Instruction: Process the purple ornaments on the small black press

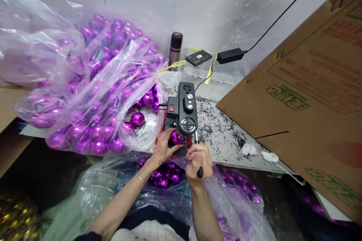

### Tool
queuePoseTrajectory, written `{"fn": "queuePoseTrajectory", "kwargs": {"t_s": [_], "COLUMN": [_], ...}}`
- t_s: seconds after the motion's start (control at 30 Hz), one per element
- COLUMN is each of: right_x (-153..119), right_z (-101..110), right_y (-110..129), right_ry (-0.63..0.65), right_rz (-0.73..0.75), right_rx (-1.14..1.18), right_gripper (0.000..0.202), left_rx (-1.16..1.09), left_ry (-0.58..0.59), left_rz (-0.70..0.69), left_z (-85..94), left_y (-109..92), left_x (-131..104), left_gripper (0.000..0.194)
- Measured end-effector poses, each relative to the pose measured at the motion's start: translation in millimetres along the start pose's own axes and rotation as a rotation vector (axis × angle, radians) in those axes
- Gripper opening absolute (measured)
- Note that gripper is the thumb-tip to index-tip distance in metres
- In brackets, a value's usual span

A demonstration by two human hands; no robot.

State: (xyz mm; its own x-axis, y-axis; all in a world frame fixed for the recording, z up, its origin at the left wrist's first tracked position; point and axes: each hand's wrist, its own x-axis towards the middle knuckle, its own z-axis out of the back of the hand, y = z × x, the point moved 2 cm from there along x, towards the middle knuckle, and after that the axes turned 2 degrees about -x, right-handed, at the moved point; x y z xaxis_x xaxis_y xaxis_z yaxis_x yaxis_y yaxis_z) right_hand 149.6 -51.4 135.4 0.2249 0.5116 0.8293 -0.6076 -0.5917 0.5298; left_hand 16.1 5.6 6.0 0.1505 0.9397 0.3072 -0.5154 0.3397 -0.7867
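My left hand (164, 144) has its thumb and fingers round a shiny purple mirror ball (177, 138). The ball sits right under the front end of a black bench machine (186, 109), which has round vents, silver buttons and a red switch. My right hand (200, 160) is wrapped round the black-ended lever (200, 172) at the machine's right side. A red and black base (181, 153) shows below the ball. What touches the top of the ball is hidden by the machine's head.
Clear plastic bags (113, 83) of purple balls fill the left, with loose balls (137, 119) at the bag's mouth. A cardboard box (305, 94) leans at right. Black scraps (215, 131) litter the table. Behind stand a bottle (175, 51), a phone (198, 58) and a power adapter (231, 56).
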Motion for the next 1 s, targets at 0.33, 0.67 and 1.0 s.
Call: {"fn": "queuePoseTrajectory", "kwargs": {"t_s": [0.33, 0.67, 1.0], "right_x": [-24, -29, -34], "right_z": [-14, -17, -19], "right_y": [-20, -23, -35], "right_ry": [-0.125, -0.140, -0.104], "right_rz": [0.060, 0.040, 0.117], "right_rx": [0.024, 0.042, 0.053], "right_gripper": [0.042, 0.042, 0.046], "left_rx": [-0.014, -0.018, -0.041], "left_ry": [-0.005, -0.021, -0.051], "left_rz": [-0.026, -0.036, -0.073], "left_z": [-0.1, -3.2, -8.3], "left_y": [-1, 0, 0], "left_x": [0, 1, 5], "left_gripper": [0.063, 0.065, 0.064]}}
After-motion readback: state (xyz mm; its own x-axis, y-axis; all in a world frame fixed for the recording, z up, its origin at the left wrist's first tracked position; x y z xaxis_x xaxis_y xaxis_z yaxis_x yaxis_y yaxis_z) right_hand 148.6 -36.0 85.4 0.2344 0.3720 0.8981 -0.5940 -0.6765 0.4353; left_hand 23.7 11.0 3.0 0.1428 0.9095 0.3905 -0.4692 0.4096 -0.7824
